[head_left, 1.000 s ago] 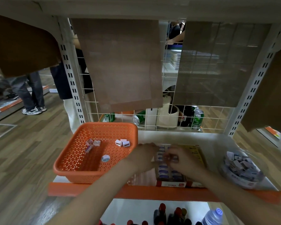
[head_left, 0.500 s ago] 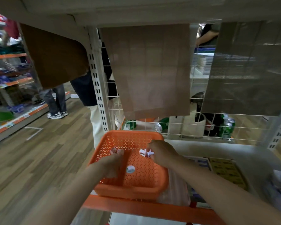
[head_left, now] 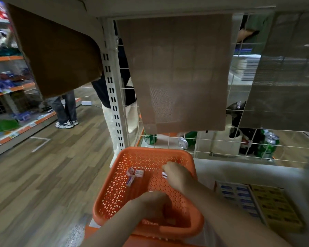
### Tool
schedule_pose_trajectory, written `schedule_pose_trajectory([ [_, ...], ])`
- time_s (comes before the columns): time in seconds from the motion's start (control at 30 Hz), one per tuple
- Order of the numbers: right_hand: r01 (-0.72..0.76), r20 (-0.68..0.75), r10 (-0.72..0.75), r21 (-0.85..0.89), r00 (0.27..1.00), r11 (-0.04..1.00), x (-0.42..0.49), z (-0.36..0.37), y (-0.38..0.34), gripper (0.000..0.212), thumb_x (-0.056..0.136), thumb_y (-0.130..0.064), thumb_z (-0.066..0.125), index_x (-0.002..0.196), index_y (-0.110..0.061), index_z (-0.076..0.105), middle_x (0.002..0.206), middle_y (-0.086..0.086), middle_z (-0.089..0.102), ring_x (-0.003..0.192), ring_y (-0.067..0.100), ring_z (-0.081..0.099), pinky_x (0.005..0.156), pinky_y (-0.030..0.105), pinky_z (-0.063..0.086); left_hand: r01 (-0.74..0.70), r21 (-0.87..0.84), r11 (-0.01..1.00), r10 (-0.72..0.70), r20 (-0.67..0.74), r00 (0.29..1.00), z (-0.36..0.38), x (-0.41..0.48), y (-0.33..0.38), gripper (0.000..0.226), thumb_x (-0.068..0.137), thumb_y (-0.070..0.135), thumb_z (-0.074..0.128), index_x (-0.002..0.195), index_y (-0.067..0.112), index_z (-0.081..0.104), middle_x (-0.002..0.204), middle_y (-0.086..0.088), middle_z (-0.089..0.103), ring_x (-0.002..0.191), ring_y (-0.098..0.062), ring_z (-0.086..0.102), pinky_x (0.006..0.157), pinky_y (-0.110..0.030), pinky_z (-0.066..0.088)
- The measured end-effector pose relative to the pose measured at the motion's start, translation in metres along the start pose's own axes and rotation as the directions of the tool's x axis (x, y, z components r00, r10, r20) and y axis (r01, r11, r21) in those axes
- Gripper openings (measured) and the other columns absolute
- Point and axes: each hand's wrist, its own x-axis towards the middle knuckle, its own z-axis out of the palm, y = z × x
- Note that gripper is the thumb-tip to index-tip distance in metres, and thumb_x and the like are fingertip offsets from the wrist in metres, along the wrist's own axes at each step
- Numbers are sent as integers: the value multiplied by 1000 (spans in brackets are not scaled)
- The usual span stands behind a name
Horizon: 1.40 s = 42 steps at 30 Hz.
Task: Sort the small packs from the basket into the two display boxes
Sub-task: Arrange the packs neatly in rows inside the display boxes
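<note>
Shelf basket [head_left: 150,151]: right hand [head_left: 178,177] pinches pack [head_left: 164,175]; left hand [head_left: 150,205] blurred, cannot tell grip.

The basket [head_left: 151,152] sits at the shelf's [head_left: 243,172] left end. In it, the left hand [head_left: 152,205] is near the front and the right hand [head_left: 177,176] farther back. Three packs [head_left: 135,174] lie left of the right hand, which pinches a fourth pack [head_left: 164,175]. Two display boxes [head_left: 237,195] lie side by side to the basket's right. Cans [head_left: 267,147] stand behind the wire grid [head_left: 200,154].
</note>
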Motion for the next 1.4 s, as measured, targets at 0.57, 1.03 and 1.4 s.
schedule_pose_trajectory([
  [0.57, 54, 37, -62, 179, 997, 982, -4, 4, -8, 42, 86, 8, 53, 122, -13, 51, 123, 6, 54, 107, 20, 56, 87, 26, 46, 96, 211, 973, -37, -269, 963, 5, -3, -36, 38, 86, 40, 60, 104, 7, 60, 112, -11, 63, 103, -29, 60, 83, -39, 46],
  [1.03, 86, 179, -90, 29, 980, 996, -25, -12, -10, 20, 84, -12, 67, 102, -3, 69, 107, 11, 66, 99, 26, 63, 84, 33, 51, 197, 211, 957, -137, -266, 954, 2, -9, -35, 30, 91, 34, 53, 102, 7, 62, 113, -11, 62, 106, -31, 58, 80, -37, 45],
  [1.4, 126, -31, -122, 192, 992, 973, -46, -33, -4, 25, 86, -1, 60, 108, -11, 66, 113, 5, 64, 102, 19, 61, 84, 27, 50, 216, 111, 970, -144, -457, 878, -21, -23, -24, 17, 82, 23, 59, 99, 24, 62, 108, 6, 62, 91, -14, 59, 64, -23, 40],
])
